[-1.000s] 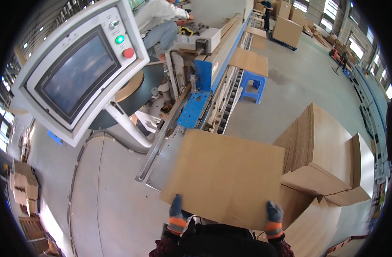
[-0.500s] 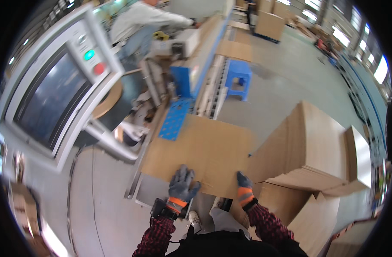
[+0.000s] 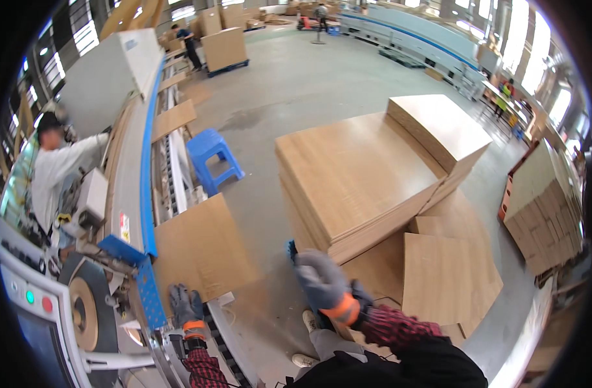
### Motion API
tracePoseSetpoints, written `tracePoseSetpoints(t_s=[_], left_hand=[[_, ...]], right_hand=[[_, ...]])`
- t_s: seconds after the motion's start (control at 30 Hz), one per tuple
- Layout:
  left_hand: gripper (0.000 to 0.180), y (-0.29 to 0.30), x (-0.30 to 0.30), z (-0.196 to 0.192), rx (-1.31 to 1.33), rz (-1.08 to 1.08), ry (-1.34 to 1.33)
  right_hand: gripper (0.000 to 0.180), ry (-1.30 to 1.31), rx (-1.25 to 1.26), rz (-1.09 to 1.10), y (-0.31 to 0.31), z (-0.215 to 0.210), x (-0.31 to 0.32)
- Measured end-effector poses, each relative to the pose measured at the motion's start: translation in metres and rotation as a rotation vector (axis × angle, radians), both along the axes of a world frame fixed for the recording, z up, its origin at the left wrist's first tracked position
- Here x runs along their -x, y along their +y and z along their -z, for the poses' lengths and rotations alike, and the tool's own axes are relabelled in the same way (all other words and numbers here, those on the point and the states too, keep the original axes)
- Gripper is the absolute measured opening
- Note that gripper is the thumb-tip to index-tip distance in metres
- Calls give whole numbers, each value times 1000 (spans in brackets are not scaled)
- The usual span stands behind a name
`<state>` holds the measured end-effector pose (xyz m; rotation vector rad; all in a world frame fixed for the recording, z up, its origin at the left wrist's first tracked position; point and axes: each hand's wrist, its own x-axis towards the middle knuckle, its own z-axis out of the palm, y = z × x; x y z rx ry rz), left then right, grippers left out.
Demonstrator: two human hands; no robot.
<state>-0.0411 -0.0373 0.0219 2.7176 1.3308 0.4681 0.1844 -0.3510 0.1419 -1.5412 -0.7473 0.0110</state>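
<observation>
A flat wood-coloured panel (image 3: 202, 249) lies on the machine's infeed at the left, against its blue guide. My left hand (image 3: 185, 304), in a grey glove with an orange cuff, rests on the panel's near edge with fingers stretched out. Over the floor near the panel stack, my gloved right hand (image 3: 322, 281) is apart from the panel. Motion smears its fingers, so its grip cannot be made out. Just beyond it rises a tall stack of wood-grain panels (image 3: 354, 174), with a shorter pile (image 3: 441, 129) on top at the far side.
Loose panels (image 3: 448, 275) lean low beside the stack. A blue plastic stool (image 3: 213, 158) stands on the floor beyond the infeed. At the left are a control box (image 3: 37, 317) with green and red buttons and a person in a light top (image 3: 53, 171). Another panel stack (image 3: 545, 207) stands far right.
My view has swung right. My right hand has left the panel and moved toward the stack. My left hand stays on the panel, which now lies farther left in view.
</observation>
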Motion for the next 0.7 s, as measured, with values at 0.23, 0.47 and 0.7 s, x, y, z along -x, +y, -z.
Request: tracePoseSetpoints(t_s=[0.23, 0.47, 0.7], left_hand=[[54, -73, -180, -42, 700, 340, -782], [67, -238, -284, -113, 760, 599, -890], [74, -246, -287, -116, 958, 482, -913]], right_hand=[[26, 43, -182, 777, -122, -19, -118], [49, -421, 645, 999, -145, -33, -272], [64, -267, 1239, 1113, -169, -43, -367]])
